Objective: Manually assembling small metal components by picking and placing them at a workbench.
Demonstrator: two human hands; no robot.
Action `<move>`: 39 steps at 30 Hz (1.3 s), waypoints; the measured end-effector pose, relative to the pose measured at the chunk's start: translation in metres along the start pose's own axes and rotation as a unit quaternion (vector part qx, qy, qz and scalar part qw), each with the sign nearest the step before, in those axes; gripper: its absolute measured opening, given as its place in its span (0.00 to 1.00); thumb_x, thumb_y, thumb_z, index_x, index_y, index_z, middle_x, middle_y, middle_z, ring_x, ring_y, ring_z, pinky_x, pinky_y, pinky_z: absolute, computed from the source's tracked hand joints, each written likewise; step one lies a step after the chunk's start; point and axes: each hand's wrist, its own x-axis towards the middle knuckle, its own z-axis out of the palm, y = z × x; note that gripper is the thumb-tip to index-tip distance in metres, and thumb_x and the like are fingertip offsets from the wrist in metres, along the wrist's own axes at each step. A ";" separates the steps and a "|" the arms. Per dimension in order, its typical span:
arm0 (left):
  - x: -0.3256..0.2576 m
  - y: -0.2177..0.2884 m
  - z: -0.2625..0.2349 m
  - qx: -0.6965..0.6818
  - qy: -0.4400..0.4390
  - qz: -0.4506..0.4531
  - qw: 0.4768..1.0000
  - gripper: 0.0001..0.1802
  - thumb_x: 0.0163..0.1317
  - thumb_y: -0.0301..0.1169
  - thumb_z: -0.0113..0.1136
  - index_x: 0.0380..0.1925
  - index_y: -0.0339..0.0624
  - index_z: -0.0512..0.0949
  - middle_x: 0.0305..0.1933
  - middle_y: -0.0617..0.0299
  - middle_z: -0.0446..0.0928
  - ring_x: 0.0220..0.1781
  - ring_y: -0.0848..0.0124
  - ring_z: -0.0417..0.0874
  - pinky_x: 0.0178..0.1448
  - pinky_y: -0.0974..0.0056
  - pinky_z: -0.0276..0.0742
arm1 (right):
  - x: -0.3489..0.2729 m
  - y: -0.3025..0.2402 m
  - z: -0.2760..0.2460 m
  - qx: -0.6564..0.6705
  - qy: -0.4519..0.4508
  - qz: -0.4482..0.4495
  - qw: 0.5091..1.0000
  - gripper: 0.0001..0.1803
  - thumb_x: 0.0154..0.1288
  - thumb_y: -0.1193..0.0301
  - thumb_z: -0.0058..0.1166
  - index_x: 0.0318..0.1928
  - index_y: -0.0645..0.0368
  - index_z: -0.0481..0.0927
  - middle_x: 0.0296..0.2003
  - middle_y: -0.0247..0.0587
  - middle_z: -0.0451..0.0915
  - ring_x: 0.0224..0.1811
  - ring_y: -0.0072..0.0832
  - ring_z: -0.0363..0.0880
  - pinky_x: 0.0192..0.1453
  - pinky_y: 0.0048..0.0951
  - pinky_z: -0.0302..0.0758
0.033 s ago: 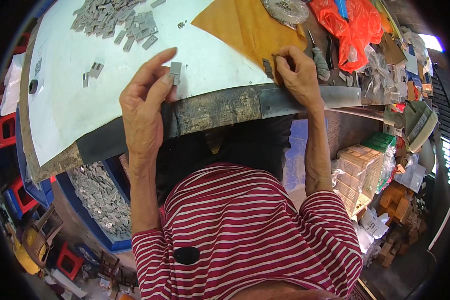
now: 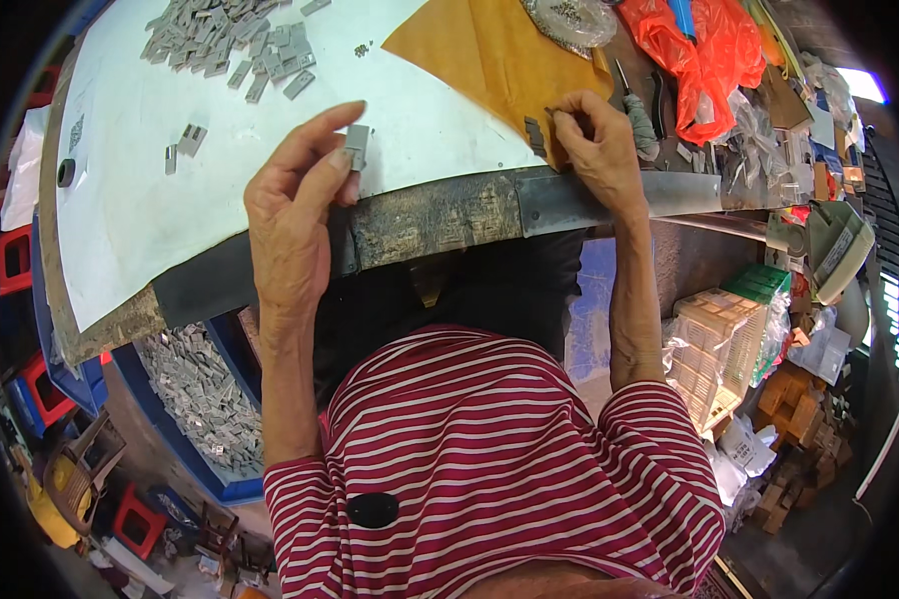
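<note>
Grey and flat-sided, a small block (image 2: 356,150) is pinched between the thumb and fingers of the left hand (image 2: 292,205), whose forefinger stretches out clear of it, over the white sheet (image 2: 160,245) near the front edge of the counter (image 2: 430,224). The right hand (image 2: 605,158) curls at the brown paper (image 2: 459,45), thumb and forefinger drawn nearly together beside some dark strips (image 2: 535,137), though whether they grip anything I cannot tell. Farther back on the sheet lies a heap of grey pieces (image 2: 208,35), with a few loose ones nearer the left hand.
</note>
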 end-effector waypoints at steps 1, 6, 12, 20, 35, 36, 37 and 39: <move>0.000 -0.001 0.001 0.000 0.000 0.001 1.000 0.15 0.58 0.24 0.51 0.47 0.35 0.75 0.30 0.68 0.69 0.27 0.81 0.66 0.34 0.78 0.62 | 0.000 0.001 -0.004 0.000 0.000 0.000 1.000 0.06 0.58 0.74 0.50 0.34 0.65 0.75 0.17 0.37 0.73 0.18 0.18 0.68 0.24 0.21 0.67; 0.001 -0.007 0.006 -0.037 -0.014 -0.034 0.999 0.13 0.58 0.23 0.51 0.43 0.32 0.74 0.27 0.65 0.72 0.25 0.81 0.70 0.31 0.78 0.64 | 0.003 -0.019 -0.013 0.249 -0.062 0.166 0.952 0.07 0.60 0.72 0.50 0.32 0.64 0.75 0.19 0.27 0.69 0.18 0.10 0.61 0.20 0.13 0.57; 0.000 -0.005 0.011 0.016 -0.005 -0.052 0.999 0.12 0.57 0.22 0.52 0.42 0.30 0.72 0.25 0.60 0.76 0.23 0.79 0.75 0.29 0.77 0.69 | 0.005 -0.036 -0.010 0.393 -0.115 0.200 0.890 0.07 0.60 0.71 0.50 0.31 0.63 0.74 0.19 0.28 0.68 0.16 0.10 0.58 0.17 0.12 0.51; -0.003 -0.008 0.007 0.043 0.000 -0.040 0.998 0.10 0.57 0.23 0.52 0.40 0.30 0.72 0.23 0.60 0.77 0.23 0.78 0.77 0.27 0.78 0.69 | 0.003 -0.061 0.021 0.464 -0.213 0.213 0.833 0.06 0.59 0.73 0.49 0.29 0.65 0.73 0.16 0.28 0.66 0.14 0.10 0.56 0.14 0.12 0.49; -0.003 -0.011 0.001 0.006 0.011 -0.044 0.999 0.07 0.58 0.23 0.52 0.35 0.33 0.68 0.23 0.56 0.78 0.24 0.76 0.79 0.27 0.76 0.73 | -0.007 -0.093 0.050 0.415 -0.237 0.164 0.863 0.07 0.59 0.72 0.51 0.31 0.64 0.74 0.18 0.27 0.69 0.16 0.11 0.62 0.17 0.13 0.55; -0.003 -0.012 0.001 -0.003 0.007 -0.047 0.999 0.06 0.58 0.23 0.51 0.35 0.33 0.68 0.23 0.56 0.78 0.24 0.75 0.79 0.27 0.76 0.73 | -0.007 -0.094 0.050 0.401 -0.241 0.161 0.869 0.06 0.59 0.72 0.51 0.30 0.64 0.74 0.18 0.27 0.69 0.17 0.11 0.63 0.17 0.13 0.56; -0.003 -0.012 0.001 -0.003 0.006 -0.047 0.999 0.06 0.58 0.23 0.51 0.35 0.33 0.68 0.23 0.56 0.78 0.24 0.75 0.79 0.27 0.76 0.73 | -0.008 -0.095 0.051 0.401 -0.241 0.161 0.869 0.06 0.59 0.72 0.51 0.30 0.64 0.74 0.18 0.27 0.69 0.17 0.11 0.63 0.17 0.13 0.56; -0.004 -0.013 0.001 0.001 0.000 -0.041 0.999 0.07 0.59 0.24 0.50 0.36 0.32 0.68 0.23 0.55 0.77 0.24 0.75 0.79 0.28 0.76 0.73 | -0.008 -0.097 0.053 0.354 -0.226 0.154 0.894 0.06 0.58 0.73 0.52 0.29 0.64 0.75 0.17 0.28 0.70 0.16 0.11 0.64 0.17 0.13 0.57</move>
